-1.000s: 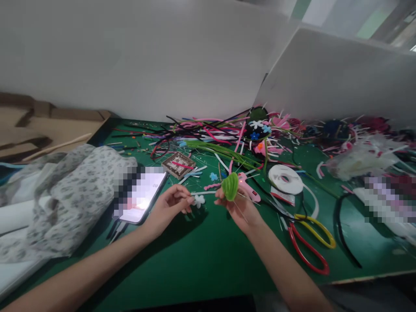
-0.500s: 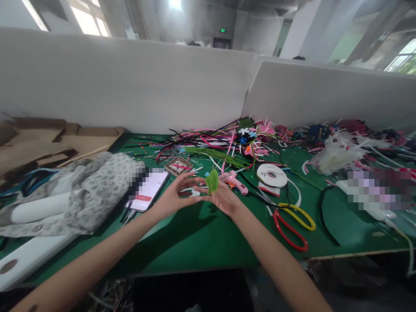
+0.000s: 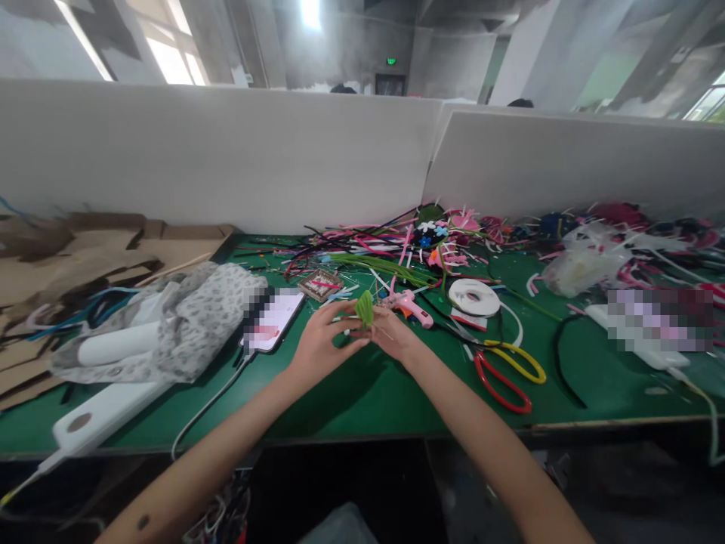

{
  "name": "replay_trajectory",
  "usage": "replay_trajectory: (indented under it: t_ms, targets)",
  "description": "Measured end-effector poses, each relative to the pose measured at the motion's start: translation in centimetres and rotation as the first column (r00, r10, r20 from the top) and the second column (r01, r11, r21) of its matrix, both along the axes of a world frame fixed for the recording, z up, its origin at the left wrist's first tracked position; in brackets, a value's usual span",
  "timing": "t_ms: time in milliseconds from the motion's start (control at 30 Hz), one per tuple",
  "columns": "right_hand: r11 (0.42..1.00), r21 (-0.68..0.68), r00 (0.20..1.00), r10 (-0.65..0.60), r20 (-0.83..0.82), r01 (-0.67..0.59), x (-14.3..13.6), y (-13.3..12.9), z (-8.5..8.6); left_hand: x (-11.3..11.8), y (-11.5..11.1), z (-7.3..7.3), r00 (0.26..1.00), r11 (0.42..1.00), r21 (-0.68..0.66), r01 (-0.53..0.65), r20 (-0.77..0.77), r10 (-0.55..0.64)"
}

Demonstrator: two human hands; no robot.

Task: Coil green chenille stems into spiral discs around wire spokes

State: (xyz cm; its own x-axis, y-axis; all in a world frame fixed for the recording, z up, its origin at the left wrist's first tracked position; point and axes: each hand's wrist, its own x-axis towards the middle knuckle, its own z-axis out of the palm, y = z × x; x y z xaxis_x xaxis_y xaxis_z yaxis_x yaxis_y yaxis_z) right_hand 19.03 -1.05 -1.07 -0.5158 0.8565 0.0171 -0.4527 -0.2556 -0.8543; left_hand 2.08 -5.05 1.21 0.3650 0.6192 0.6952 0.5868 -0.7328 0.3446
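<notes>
Low over the green table, my left hand (image 3: 322, 344) has its fingers curved around the left side of a small bright green fuzzy piece (image 3: 365, 308), fingertips at its base. My right hand (image 3: 393, 336) is on the other side of the piece, palm partly up, its fingers touching the piece from behind and below; most of them are hidden. Just behind my right hand lies a pink glue gun (image 3: 418, 311). Thin pale strands show around my right palm.
Scissors with red and yellow handles (image 3: 504, 385) and a white tape roll (image 3: 474, 297) lie right. A phone (image 3: 277, 317) with a cable and patterned cloth (image 3: 209, 321) lie left. Coloured stems (image 3: 374, 264) are heaped behind; a white partition (image 3: 226, 159) stands at the back.
My left hand has closed in on the green piece, its fingers now nearer its base. The piece tilts slightly differently. The camera view has shifted, showing more of the table's left side.
</notes>
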Motion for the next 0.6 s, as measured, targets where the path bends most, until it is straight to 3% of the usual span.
replay_trajectory:
  t_ms: [100, 200, 400, 533, 567, 600]
  targets:
    - [1.000, 0.009, 1.000, -0.007, -0.006, 0.007, 0.0, 0.0, -0.1, 0.1, -0.3, 0.2, 0.999, 0.993, -0.117, 0.029, 0.040, -0.025]
    - [1.000, 0.013, 1.000, -0.011, -0.016, 0.011, 0.0, 0.0, -0.1, 0.2, 0.0, 0.6, 0.974, 0.958, -0.267, 0.106, 0.222, -0.046]
    - [0.999, 0.027, 0.999, -0.017, -0.048, 0.019, 0.3, -0.3, 0.8, 0.0, 1.2, 1.5, 0.915, 0.946, -0.291, 0.141, 0.404, -0.012]
    - [0.997, 0.060, 0.995, -0.041, -0.088, 0.046, 1.6, -0.6, 1.8, -1.9, 2.8, 3.2, 0.765, 0.961, -0.276, 0.033, 0.626, 0.153]
    - [0.997, 0.060, 0.995, -0.049, -0.084, 0.054, 2.1, -0.5, 2.0, -2.3, 3.2, 3.6, 0.652, 0.950, -0.310, 0.035, 0.727, 0.213]
    - [0.996, 0.054, 0.996, -0.063, -0.069, 0.067, 2.5, -0.5, 2.1, -2.5, 3.6, 4.0, 0.591, 0.932, -0.356, 0.068, 0.767, 0.250]
